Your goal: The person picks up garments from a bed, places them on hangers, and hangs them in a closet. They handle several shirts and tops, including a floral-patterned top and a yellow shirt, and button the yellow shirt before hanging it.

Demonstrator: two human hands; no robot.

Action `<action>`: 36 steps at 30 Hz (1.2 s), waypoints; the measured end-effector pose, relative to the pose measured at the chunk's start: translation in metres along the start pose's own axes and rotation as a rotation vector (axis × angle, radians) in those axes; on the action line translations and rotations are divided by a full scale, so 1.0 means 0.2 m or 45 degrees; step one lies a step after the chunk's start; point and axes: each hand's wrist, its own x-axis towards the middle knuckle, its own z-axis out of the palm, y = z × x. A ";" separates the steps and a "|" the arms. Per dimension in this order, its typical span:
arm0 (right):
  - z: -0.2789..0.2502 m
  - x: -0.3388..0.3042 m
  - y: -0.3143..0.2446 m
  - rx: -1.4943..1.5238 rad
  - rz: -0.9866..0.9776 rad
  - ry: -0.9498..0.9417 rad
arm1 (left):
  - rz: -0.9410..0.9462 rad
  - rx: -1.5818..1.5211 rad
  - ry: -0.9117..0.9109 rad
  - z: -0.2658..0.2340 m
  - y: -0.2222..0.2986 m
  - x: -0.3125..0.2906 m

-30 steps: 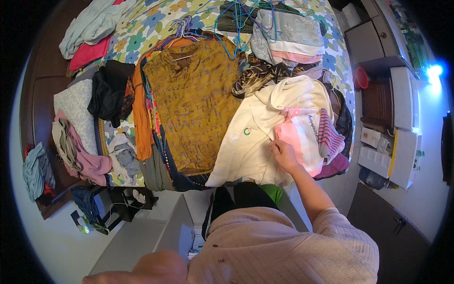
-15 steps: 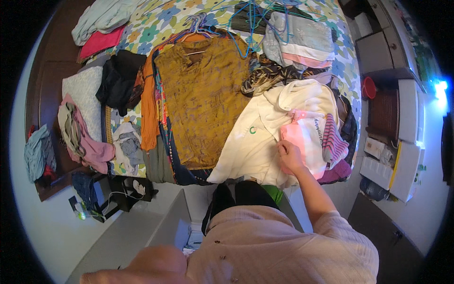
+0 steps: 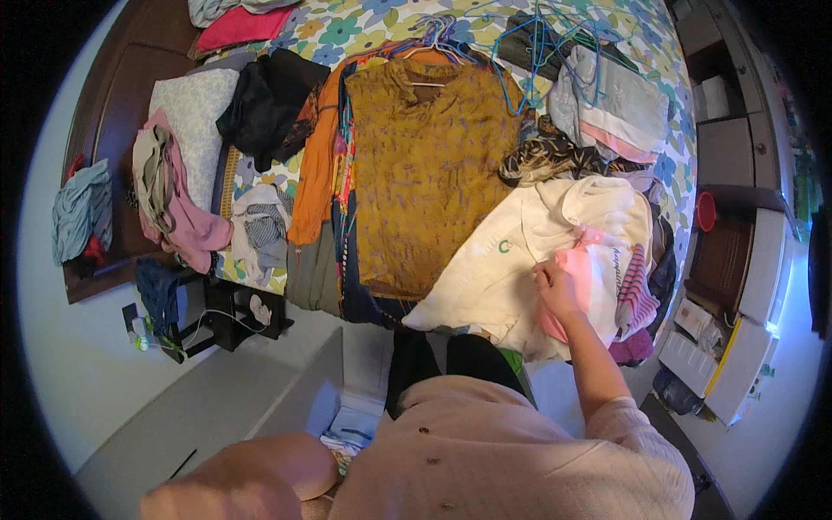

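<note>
My right hand (image 3: 555, 286) rests at the left edge of a pink and white garment (image 3: 575, 264), its fingers curled in a pinch on that edge. Beneath that garment spreads a cream towel-like cloth (image 3: 481, 273) with a small green mark, one corner reaching the bed's near edge. A pink and grey striped piece of clothing (image 3: 639, 290) lies on the right side of the pile. To the left is a mustard patterned top (image 3: 429, 173) on a hanger, laid over other hung clothes. My left arm is bent at the lower left; its hand cannot be seen.
Blue wire hangers (image 3: 542, 52) lie at the far side beside folded grey clothes (image 3: 615, 104). Black clothing (image 3: 273, 104) and a pink garment (image 3: 186, 221) lie on the left. A red container (image 3: 705, 212) stands right of the bed. A grey open drawer or cabinet (image 3: 299, 390) is below.
The view has shifted, so the bed and clothes sit farther right in it. My right hand stays at the same edge of the pink and white garment.
</note>
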 end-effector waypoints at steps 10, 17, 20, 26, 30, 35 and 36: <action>0.33 0.51 -0.54 -0.203 -0.255 -0.141 | -1.012 1.413 1.098 -0.90 -0.60 -0.79; 0.39 1.28 -0.65 -0.518 -0.104 0.050 | -1.705 2.138 0.262 -1.60 -0.98 -1.22; 0.37 1.52 -0.68 -0.685 -0.315 0.246 | -2.073 2.116 0.087 -1.80 -1.03 -1.23; 0.32 1.97 -0.74 -0.940 -0.425 0.374 | -2.413 1.757 0.099 -1.94 -1.08 -1.24; 0.29 2.24 -0.79 -0.882 -0.284 0.264 | -2.478 1.858 -0.112 -1.97 -1.12 -1.26; 0.28 2.32 -0.85 -1.076 -0.223 0.254 | -2.442 1.764 0.005 -1.97 -1.12 -1.24; 0.28 2.31 -0.87 -1.043 -0.206 0.250 | -2.454 1.737 0.022 -1.97 -1.12 -1.23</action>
